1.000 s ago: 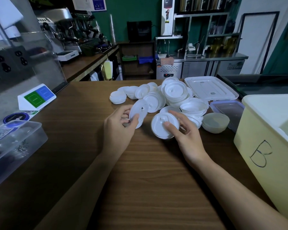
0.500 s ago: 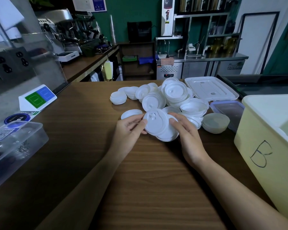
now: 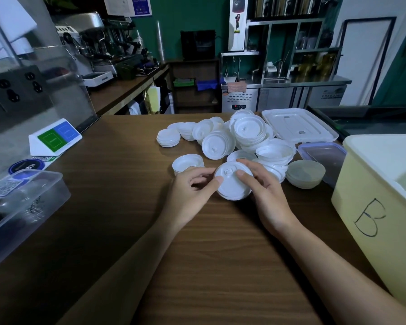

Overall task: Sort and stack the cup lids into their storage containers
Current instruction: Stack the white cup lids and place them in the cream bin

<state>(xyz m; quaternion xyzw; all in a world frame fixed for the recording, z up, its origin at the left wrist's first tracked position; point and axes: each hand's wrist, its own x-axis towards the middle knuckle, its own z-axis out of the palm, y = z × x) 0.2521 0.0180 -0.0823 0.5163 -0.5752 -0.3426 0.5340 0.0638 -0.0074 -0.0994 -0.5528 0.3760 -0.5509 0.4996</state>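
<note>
A small stack of white cup lids [image 3: 230, 184] sits low over the wooden counter, gripped from both sides. My left hand [image 3: 190, 195] pinches its left edge with the thumb on top. My right hand [image 3: 265, 195] wraps its right side, fingers over the rim. Behind lies a heap of white lids [image 3: 244, 134], with a short stack [image 3: 168, 137] at its left and one lid [image 3: 188, 162] lying just behind my left hand. A pale yellow bin marked B [image 3: 382, 198] stands at the right. A clear plastic tub [image 3: 21, 212] sits at the left edge.
A translucent bowl-shaped lid stack [image 3: 305, 173] and a clear box with a blue rim [image 3: 324, 156] lie right of the heap. A flat white container lid [image 3: 298, 126] lies behind them. A green and blue sign [image 3: 55, 137] stands at the left.
My left hand carried a lid rightward and set it onto the lid in my right hand. Both hands now hold the combined stack, closer together and nearer the counter.
</note>
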